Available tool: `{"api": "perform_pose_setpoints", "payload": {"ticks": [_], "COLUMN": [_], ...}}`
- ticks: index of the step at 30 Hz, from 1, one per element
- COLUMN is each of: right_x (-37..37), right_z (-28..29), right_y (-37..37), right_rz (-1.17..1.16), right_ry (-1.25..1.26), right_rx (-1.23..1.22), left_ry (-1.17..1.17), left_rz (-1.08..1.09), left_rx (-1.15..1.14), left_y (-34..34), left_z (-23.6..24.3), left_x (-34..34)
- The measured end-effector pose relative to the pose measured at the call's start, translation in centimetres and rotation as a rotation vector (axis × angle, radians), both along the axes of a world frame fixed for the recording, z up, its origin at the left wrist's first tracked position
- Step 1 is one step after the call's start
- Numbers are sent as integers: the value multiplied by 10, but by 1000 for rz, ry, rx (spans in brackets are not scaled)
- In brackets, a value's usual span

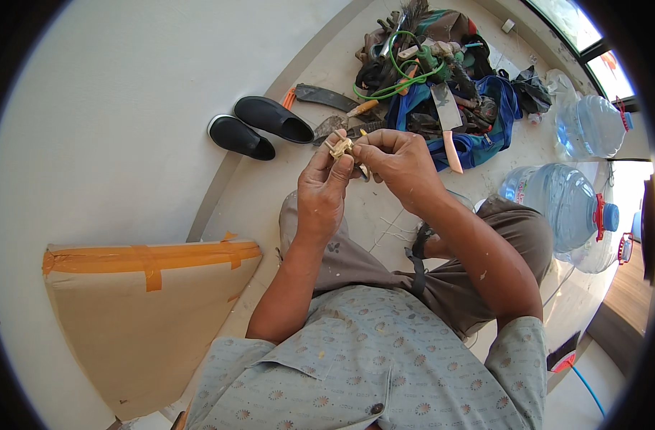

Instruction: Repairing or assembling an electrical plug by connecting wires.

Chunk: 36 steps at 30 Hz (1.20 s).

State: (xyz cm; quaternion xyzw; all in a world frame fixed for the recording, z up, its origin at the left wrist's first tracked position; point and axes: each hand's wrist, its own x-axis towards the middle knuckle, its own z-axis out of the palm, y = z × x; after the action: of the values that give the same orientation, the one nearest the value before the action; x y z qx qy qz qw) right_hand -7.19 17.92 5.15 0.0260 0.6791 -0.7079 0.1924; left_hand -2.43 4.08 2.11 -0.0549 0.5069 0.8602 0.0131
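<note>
My left hand (326, 186) grips a small cream plastic fitting (341, 147), which looks like a plug with prongs, between thumb and fingers. My right hand (397, 166) is closed at the same fitting, its thumb and index finger pinched at the right side; a small pale piece hangs below those fingers, too small to make out. Behind the hands a bag of tools (485, 107) lies on the floor, with a cleaver-like blade with a pale handle (452, 149), a green cable (388, 93) and a wooden-handled tool (359, 108).
Black slip-on shoes (273, 118) sit at the left by the wall. A taped cardboard sheet (134, 322) stands at lower left. Large water bottles (557, 201) (589, 125) are at the right. My bent legs (514, 236) are below, with white strands (395, 228) on the floor.
</note>
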Motion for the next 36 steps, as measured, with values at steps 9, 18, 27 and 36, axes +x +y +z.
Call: {"api": "perform_pose_setpoints", "payload": {"ticks": [9,18,27,36], "right_x": [2,13,10,3], "right_z": [-8,2,2,-5], "right_y": [-2,-10,-10,-3], "right_rz": [-20,-13,1,-99], "right_ry": [29,37,17,-101], "right_rx": [-97,-29,-51,-234], "left_ry": [30,43,12,-57], "left_rz": [-6,45,2,-38], "left_rx": [-130,-132,8,257], "left_y": [0,2,1,-9], "left_z": [-2,-3,-4,-1], "left_x": [0,2,3,1]}}
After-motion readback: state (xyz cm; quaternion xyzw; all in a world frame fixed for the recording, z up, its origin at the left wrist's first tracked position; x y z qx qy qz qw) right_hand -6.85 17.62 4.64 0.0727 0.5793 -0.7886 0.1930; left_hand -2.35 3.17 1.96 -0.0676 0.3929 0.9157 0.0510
